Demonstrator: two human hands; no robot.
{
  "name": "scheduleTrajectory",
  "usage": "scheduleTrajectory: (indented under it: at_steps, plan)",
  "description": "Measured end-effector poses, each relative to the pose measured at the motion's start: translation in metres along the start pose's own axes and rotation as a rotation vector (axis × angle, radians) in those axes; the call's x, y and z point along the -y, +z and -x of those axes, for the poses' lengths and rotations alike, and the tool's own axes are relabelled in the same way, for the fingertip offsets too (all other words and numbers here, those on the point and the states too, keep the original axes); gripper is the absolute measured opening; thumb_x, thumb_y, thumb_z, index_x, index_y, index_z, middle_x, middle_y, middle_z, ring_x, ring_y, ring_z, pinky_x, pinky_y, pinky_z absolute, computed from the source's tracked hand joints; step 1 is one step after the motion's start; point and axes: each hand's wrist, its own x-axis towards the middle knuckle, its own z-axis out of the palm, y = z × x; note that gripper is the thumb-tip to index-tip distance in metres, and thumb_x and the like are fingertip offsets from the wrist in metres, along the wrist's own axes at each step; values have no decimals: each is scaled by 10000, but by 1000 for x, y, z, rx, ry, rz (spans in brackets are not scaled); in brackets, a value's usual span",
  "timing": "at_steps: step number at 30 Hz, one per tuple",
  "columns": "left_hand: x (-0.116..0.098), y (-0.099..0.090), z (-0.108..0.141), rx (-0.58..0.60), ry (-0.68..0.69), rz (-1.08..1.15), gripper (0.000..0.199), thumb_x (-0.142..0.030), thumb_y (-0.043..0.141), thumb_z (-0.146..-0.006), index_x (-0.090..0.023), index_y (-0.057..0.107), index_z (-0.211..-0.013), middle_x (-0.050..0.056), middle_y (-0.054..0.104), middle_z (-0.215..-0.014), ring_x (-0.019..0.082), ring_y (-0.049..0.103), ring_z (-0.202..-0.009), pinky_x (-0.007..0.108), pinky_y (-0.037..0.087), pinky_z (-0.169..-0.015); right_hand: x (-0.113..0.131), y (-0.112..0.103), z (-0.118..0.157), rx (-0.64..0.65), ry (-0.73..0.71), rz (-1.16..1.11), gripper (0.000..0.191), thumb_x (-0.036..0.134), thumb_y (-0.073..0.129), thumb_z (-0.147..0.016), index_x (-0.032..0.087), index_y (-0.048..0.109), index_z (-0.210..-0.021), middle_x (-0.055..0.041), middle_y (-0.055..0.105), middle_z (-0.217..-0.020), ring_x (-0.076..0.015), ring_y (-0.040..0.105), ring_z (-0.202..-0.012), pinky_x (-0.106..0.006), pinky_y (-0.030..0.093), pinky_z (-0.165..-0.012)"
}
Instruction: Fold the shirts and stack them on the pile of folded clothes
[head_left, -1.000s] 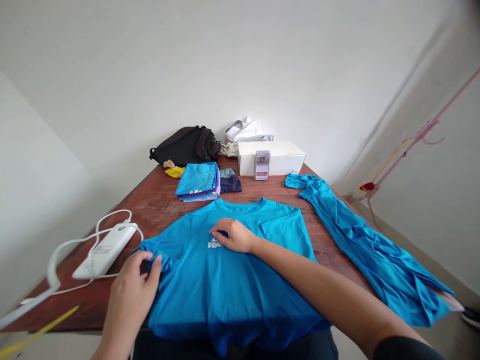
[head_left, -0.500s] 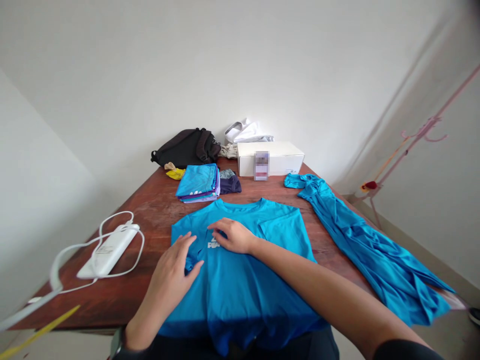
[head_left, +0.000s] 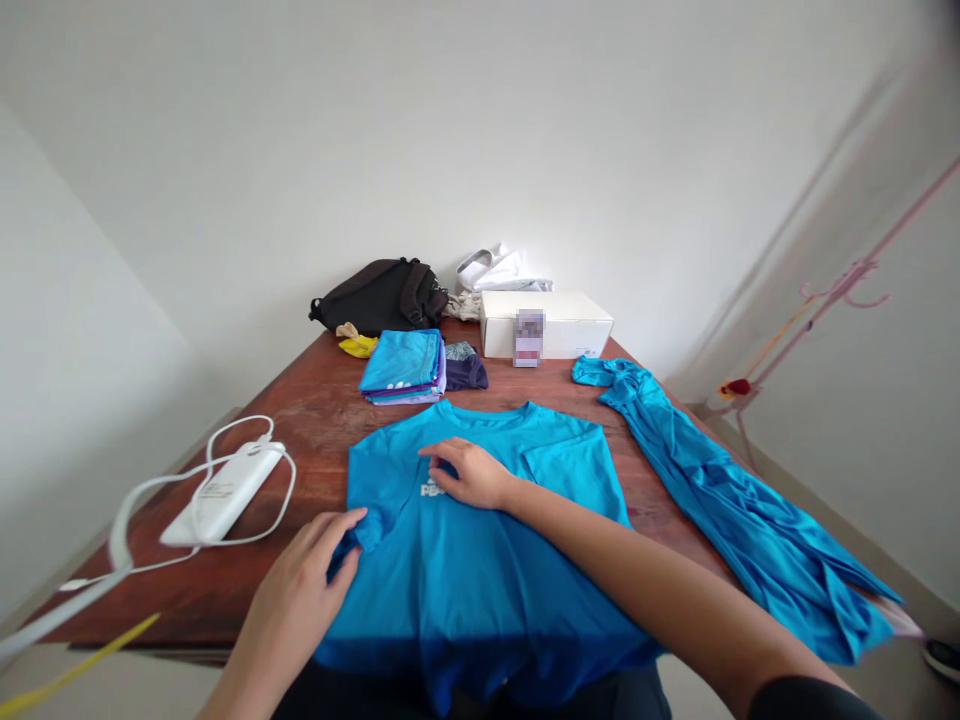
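The tabletop (head_left: 300, 390) is reddish-brown with darker streaks. The shirt (head_left: 480, 580) at the near edge is plain bright blue, with a white chest print (head_left: 429, 491) partly covered. The long garment (head_left: 712, 490) along the right edge is a similar blue. Toward the far edge, the folded stack (head_left: 403, 362) shows blue with white marks above purple and lilac; the backpack (head_left: 375, 298) is black, the box (head_left: 562, 322) white. The power bank (head_left: 238, 485) near the left edge is white.

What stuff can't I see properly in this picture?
All in the head view:
Part of the print on the blue shirt: covered by the right hand.
Card: blurred into squares.
Shoe: cut off by the right edge.
White device's writing: too small to read.
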Motion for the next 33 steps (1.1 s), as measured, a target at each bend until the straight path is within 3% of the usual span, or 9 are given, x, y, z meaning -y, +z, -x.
scheduleTrajectory:
  at_steps: [5, 10, 16, 22, 26, 33]
  plan:
    - [-5, -2, -4, -6, -43, -16, 330, -269, 481, -938, -280, 686, -1196, 40, 690, -1040, 194, 716, -911, 242, 549, -719, 6, -3, -13, 73, 147, 29, 386, 261, 665, -929, 147, 637, -1297, -109, 712, -1108, -219, 675, -973, -340, 519, -890]
    - [-9, -4, -3, -71, -31, 13, 257, -293, 491, -956, -274, 706, -1096, 25, 680, -964, 159, 697, -777, 214, 523, -676, 4, -4, -37, 102, 350, 66, 462, 405, 716, -906, 162, 649, -1293, -103, 727, -1100, -210, 683, -939, -298, 516, -820]
    - [-12, 0, 2, -124, 51, 63, 226, -325, 498, -1001, -257, 704, -1066, 25, 670, -942, 161, 697, -807, 222, 517, -748, 7, -1, -63, 205, 539, 52, 224, 410, 789, -830, 210, 768, -928, -26, 763, -865, -184, 693, -825, -236, 481, -679]
    - [-12, 6, 4, -155, 58, 55, 219, -295, 515, -989, -263, 693, -1111, 49, 659, -1055, 198, 707, -928, 266, 544, -814, 11, -1, -72, 208, 577, -10, 181, 250, 791, -789, 199, 684, -652, -8, 726, -710, -194, 699, -776, -239, 484, -658]
    - [-11, 9, 5, -162, 34, 79, 247, -236, 492, -975, -249, 665, -1151, 71, 654, -1127, 207, 717, -948, 277, 567, -799, 14, -3, -73, 170, 612, -142, 181, 185, 715, -839, 189, 628, -681, -1, 726, -699, -167, 716, -725, -216, 517, -656]
    - [-8, 8, 8, -153, 93, 68, 308, -136, 427, -967, -244, 710, -1025, 68, 657, -1026, 185, 709, -930, 254, 553, -829, 14, -6, -77, 122, 732, -457, 104, 111, 569, -887, 204, 560, -841, 36, 664, -570, -162, 720, -568, -212, 562, -513]
